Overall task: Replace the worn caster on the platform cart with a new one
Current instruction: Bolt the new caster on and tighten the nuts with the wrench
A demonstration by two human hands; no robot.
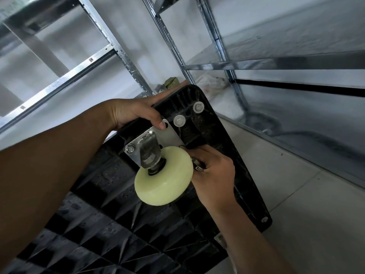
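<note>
Pale-yellow caster is seated at a corner of the upturned cart, whose edge is gripped by the left hand. A small metal piece is pinched by the right hand beside the wheel; if fumbled there, it could be dropped.

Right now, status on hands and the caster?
Left hand grips cart edge, thumb on caster plate. Right hand holds small metal piece at plate corner. One bolt seen in plate. Wheel hides part of that corner.
</note>
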